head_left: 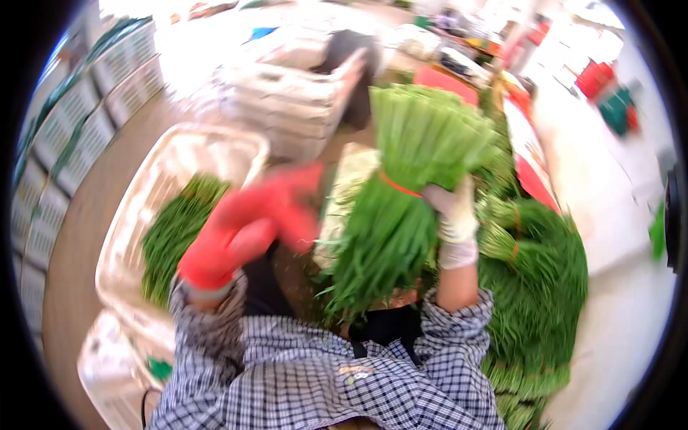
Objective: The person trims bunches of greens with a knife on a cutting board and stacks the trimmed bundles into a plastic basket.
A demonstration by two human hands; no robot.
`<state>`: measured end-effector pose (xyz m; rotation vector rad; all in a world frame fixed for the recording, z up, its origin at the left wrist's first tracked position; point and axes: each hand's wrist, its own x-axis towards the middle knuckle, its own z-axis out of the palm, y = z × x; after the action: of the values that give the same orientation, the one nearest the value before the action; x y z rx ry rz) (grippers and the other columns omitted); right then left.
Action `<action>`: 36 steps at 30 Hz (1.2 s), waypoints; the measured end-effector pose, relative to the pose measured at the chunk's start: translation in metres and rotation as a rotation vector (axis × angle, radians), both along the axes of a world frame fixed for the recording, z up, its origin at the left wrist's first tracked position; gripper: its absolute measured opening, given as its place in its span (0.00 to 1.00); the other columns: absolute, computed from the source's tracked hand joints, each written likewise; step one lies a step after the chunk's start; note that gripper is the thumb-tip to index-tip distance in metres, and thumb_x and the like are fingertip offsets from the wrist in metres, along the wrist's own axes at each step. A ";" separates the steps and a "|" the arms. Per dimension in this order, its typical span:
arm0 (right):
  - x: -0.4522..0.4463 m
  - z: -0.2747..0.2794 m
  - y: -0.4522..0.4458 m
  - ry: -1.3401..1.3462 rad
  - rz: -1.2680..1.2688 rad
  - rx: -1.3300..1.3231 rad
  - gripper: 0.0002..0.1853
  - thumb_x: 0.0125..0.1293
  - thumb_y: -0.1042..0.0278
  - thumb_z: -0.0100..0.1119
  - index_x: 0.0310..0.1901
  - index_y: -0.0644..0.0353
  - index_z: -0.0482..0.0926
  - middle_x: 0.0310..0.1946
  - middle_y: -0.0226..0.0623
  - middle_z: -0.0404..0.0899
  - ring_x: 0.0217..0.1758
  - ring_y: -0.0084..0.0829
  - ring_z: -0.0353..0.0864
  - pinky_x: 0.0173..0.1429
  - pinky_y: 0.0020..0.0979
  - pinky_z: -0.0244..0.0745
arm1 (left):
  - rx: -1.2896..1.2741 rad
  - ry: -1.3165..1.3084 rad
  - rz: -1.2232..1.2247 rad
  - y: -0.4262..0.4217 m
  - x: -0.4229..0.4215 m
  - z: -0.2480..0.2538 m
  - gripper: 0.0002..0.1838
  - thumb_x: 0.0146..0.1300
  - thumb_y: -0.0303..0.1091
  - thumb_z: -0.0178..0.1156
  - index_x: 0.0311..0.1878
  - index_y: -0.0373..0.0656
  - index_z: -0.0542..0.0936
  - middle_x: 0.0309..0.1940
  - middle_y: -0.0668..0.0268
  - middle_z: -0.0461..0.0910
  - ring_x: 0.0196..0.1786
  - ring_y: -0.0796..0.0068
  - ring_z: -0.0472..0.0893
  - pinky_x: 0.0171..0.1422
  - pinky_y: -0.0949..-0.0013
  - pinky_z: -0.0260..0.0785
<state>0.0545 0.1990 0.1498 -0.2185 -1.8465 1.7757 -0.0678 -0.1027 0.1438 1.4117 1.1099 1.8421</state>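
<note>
My right hand (456,215), in a whitish glove, grips a large bunch of garlic chives (383,233) from its right side. A red band ties the bunch around its middle; the pale cut ends point up and the dark leaves hang down. My left hand (251,218), in a red glove, is off to the left, apart from the bunch. Its fingers look stretched and spread, though blurred by motion, and I see nothing in them. Below and left of that hand, more chives (183,233) lie in a white plastic crate (118,247).
At my right is a pile of banded chive bunches (534,287). A pale board (352,175) with green scraps lies behind the held bunch. White crates (279,100) are stacked ahead, and more crates (75,129) line the left. A second white container (107,365) stands at lower left.
</note>
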 end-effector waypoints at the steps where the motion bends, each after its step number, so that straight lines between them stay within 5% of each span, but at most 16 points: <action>1: 0.005 -0.003 -0.007 -0.016 -0.037 0.009 0.38 0.45 0.81 0.68 0.63 0.67 0.69 0.51 0.37 0.80 0.52 0.33 0.79 0.56 0.34 0.76 | 0.132 -0.172 0.192 0.022 0.017 0.015 0.38 0.67 0.34 0.62 0.76 0.34 0.58 0.54 0.58 0.82 0.57 0.68 0.79 0.69 0.63 0.65; 4: -0.002 -0.018 0.002 0.001 0.024 0.416 0.44 0.41 0.84 0.71 0.66 0.64 0.67 0.57 0.39 0.78 0.59 0.33 0.77 0.65 0.36 0.72 | 0.237 0.087 0.523 0.091 0.013 -0.010 0.61 0.51 0.32 0.77 0.80 0.38 0.42 0.77 0.56 0.55 0.77 0.66 0.56 0.78 0.63 0.52; 5: -0.001 -0.021 0.005 0.020 -0.003 0.439 0.45 0.43 0.84 0.71 0.68 0.63 0.65 0.60 0.41 0.75 0.61 0.35 0.76 0.68 0.38 0.70 | 0.168 0.197 0.571 0.099 0.019 -0.010 0.65 0.51 0.29 0.77 0.80 0.42 0.37 0.77 0.57 0.55 0.78 0.67 0.54 0.79 0.63 0.50; 6: -0.001 -0.024 0.008 0.039 -0.031 0.463 0.47 0.45 0.85 0.72 0.70 0.63 0.63 0.64 0.42 0.72 0.63 0.37 0.75 0.70 0.40 0.68 | 0.293 -0.072 0.260 0.114 0.030 -0.013 0.69 0.48 0.27 0.78 0.81 0.47 0.34 0.77 0.58 0.54 0.78 0.69 0.53 0.79 0.64 0.49; 7: 0.000 -0.028 0.011 0.057 -0.060 0.487 0.48 0.47 0.85 0.72 0.72 0.62 0.61 0.68 0.44 0.69 0.65 0.39 0.74 0.73 0.42 0.66 | 0.349 0.055 0.393 0.120 0.038 -0.027 0.72 0.46 0.26 0.79 0.80 0.50 0.31 0.76 0.59 0.57 0.76 0.71 0.56 0.78 0.64 0.51; 8: 0.003 -0.021 0.005 0.105 -0.010 0.306 0.45 0.51 0.76 0.70 0.72 0.64 0.60 0.68 0.45 0.69 0.65 0.40 0.74 0.72 0.44 0.68 | 0.428 -0.217 0.202 0.127 0.047 -0.042 0.70 0.46 0.28 0.78 0.80 0.48 0.32 0.74 0.57 0.61 0.74 0.70 0.60 0.77 0.64 0.54; 11: 0.009 0.009 -0.040 0.238 -0.048 -0.155 0.46 0.57 0.49 0.65 0.72 0.68 0.59 0.67 0.48 0.68 0.66 0.43 0.73 0.71 0.46 0.69 | 0.103 -0.043 0.066 0.107 0.044 -0.087 0.65 0.48 0.40 0.78 0.80 0.46 0.40 0.71 0.53 0.66 0.71 0.64 0.68 0.73 0.62 0.61; 14: 0.034 0.016 0.013 0.213 -0.138 -0.147 0.34 0.66 0.54 0.53 0.68 0.69 0.65 0.66 0.48 0.70 0.64 0.42 0.74 0.70 0.45 0.69 | -0.447 0.503 -0.074 0.081 0.019 -0.132 0.58 0.48 0.51 0.76 0.78 0.41 0.54 0.62 0.48 0.75 0.61 0.51 0.78 0.66 0.57 0.67; 15: 0.038 0.019 0.020 0.216 -0.156 -0.100 0.35 0.65 0.54 0.54 0.69 0.69 0.65 0.66 0.48 0.70 0.64 0.42 0.74 0.71 0.45 0.68 | -0.786 0.876 0.042 0.072 0.009 -0.135 0.50 0.46 0.56 0.74 0.69 0.37 0.68 0.51 0.51 0.81 0.50 0.48 0.82 0.56 0.54 0.71; 16: 0.041 0.024 0.025 0.214 -0.170 -0.057 0.35 0.65 0.54 0.54 0.69 0.69 0.65 0.66 0.47 0.69 0.64 0.42 0.73 0.71 0.44 0.68 | -1.102 0.986 0.146 0.059 0.004 -0.121 0.44 0.44 0.56 0.74 0.60 0.37 0.74 0.47 0.56 0.82 0.49 0.53 0.82 0.55 0.57 0.70; 17: 0.044 0.027 0.027 0.211 -0.180 -0.020 0.36 0.65 0.53 0.55 0.69 0.69 0.64 0.66 0.47 0.69 0.64 0.42 0.73 0.71 0.44 0.67 | -0.966 0.937 0.439 0.058 -0.007 -0.137 0.39 0.45 0.52 0.73 0.58 0.38 0.74 0.50 0.56 0.81 0.51 0.56 0.79 0.56 0.60 0.68; 20: 0.036 0.037 0.017 0.190 -0.184 0.083 0.37 0.64 0.53 0.56 0.69 0.68 0.64 0.66 0.47 0.69 0.65 0.41 0.73 0.71 0.43 0.66 | -0.234 0.476 0.830 0.055 -0.027 -0.128 0.52 0.51 0.49 0.73 0.74 0.34 0.58 0.64 0.47 0.71 0.67 0.50 0.71 0.70 0.52 0.61; 22: 0.022 0.038 -0.002 0.158 -0.159 0.133 0.37 0.64 0.53 0.57 0.70 0.68 0.63 0.67 0.47 0.68 0.65 0.41 0.72 0.72 0.42 0.65 | 0.200 0.079 0.660 0.045 -0.015 -0.073 0.65 0.48 0.53 0.75 0.78 0.35 0.44 0.72 0.45 0.61 0.75 0.48 0.61 0.78 0.51 0.51; 27: -0.026 0.027 -0.053 0.111 -0.018 0.215 0.39 0.63 0.52 0.59 0.71 0.67 0.62 0.67 0.46 0.67 0.66 0.40 0.71 0.73 0.41 0.63 | 0.434 0.282 0.877 0.066 0.001 -0.032 0.80 0.33 0.56 0.83 0.79 0.38 0.35 0.75 0.42 0.50 0.77 0.48 0.55 0.79 0.54 0.50; 31: -0.070 0.030 -0.088 0.115 0.123 0.299 0.41 0.62 0.51 0.61 0.71 0.66 0.61 0.68 0.45 0.67 0.67 0.39 0.70 0.73 0.39 0.62 | 0.447 0.197 0.665 0.034 -0.022 -0.034 0.84 0.28 0.52 0.84 0.79 0.41 0.31 0.69 0.44 0.61 0.71 0.46 0.64 0.76 0.55 0.54; 36: -0.140 0.042 -0.135 0.163 0.313 0.471 0.43 0.60 0.51 0.64 0.72 0.66 0.59 0.68 0.45 0.66 0.68 0.38 0.69 0.74 0.38 0.59 | 0.533 -0.039 0.568 0.002 -0.032 -0.039 0.76 0.40 0.33 0.81 0.79 0.44 0.28 0.78 0.54 0.53 0.78 0.70 0.55 0.79 0.63 0.49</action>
<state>-0.0853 0.0643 0.1919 0.4018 -2.1972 1.4336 -0.0997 -0.1008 0.1050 1.4125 1.1259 2.7148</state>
